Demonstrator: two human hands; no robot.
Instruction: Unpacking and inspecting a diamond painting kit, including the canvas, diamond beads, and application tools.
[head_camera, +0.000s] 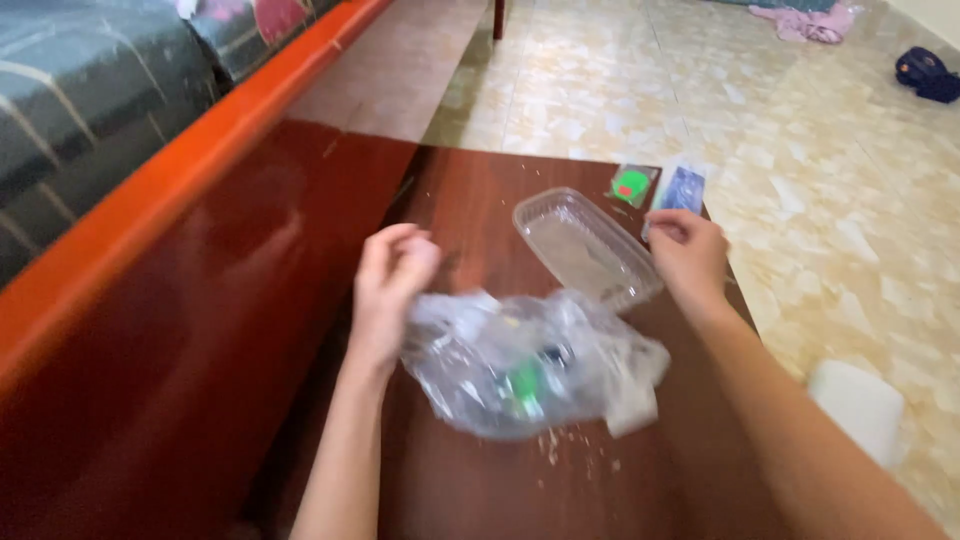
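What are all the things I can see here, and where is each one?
clear plastic bag: one, see-through with green and dark bits inside, on the table between the hands
plastic tray: one, clear, behind the bag
small packets: two, one green, one blue, at the table's far edge
crumbs: a scatter, pale, below the bag
table: one, dark red-brown wood
clothes: pink heap, far floor
dark bundle: one, navy, far right floor
left hand: at the bag's left edge
right hand: beside the tray and the blue packet
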